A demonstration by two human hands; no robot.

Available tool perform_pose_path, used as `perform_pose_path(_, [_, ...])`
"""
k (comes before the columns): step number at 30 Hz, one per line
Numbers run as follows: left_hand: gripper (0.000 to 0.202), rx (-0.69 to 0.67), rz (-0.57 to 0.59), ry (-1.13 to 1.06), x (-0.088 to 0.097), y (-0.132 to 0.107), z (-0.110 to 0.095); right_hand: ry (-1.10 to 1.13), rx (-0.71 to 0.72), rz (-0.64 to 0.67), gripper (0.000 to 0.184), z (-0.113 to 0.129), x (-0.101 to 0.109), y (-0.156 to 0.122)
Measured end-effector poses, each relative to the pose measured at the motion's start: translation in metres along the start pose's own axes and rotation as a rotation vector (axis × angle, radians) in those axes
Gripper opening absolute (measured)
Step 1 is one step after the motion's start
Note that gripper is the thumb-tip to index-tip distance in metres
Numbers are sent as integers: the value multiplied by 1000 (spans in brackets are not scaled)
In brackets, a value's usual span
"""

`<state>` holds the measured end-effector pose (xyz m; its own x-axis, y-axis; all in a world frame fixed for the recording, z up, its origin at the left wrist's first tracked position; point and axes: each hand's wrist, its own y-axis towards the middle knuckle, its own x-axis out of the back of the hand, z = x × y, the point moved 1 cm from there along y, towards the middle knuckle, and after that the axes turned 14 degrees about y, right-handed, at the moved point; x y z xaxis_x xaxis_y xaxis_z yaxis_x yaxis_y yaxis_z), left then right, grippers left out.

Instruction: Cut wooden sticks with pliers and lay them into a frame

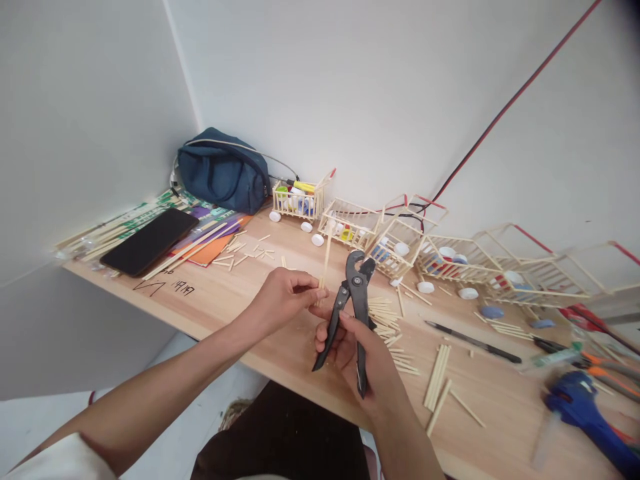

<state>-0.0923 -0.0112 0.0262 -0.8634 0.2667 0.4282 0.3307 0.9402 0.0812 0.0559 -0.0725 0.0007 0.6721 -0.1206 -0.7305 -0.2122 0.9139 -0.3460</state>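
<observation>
Pinched in the fingers of my left hand (pixel 295 293) is a thin wooden stick (pixel 327 257), held upright over the table. My right hand (pixel 367 350) is closed around the handles of a black hand cutter (pixel 357 283), its curved jaws pointing up and spread apart. The stick stands just left of the jaws, not between them. Fingers of both hands come close together below it. Behind the right hand lies a pile of short cut sticks (pixel 384 319), and to its right a small bundle of longer sticks (pixel 437 377).
Several small stick-built carts (pixel 350 223) with white wheels line the wall. At left are a blue bag (pixel 225 170), a black phone (pixel 150 241) and coloured paper (pixel 207 252). A pen (pixel 473 341), orange-handled pliers (pixel 607 370) and a blue glue gun (pixel 575 400) lie at right.
</observation>
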Motion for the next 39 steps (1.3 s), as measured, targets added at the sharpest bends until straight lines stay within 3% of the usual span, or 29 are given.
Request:
perform_pose_path(7, [28,42,243,41,25,3,0,-383,-61,12,60,26,12,-23])
perform_pose_path(12, [34,-104,105,424,37,-5,-6,-820,3,-74,56,41,22,-38])
perform_pose_path(19, [33,-274,59,735,32,-15,-21,-1302,84,26,56,50,4,-39])
perform_pose_path(25, [23,-324,-8,914,26,-20,-26,-1489,83,43,57,44,-10,-35])
perform_pose_path(30, [18,-426,-82,1035,24,-26,-19,-1534,70,6,61,40,-16,-35])
perform_pose_path(39, [15,-487,-82,1151,21,-31,-6,-1558,131,-6,59,32,-19,-33])
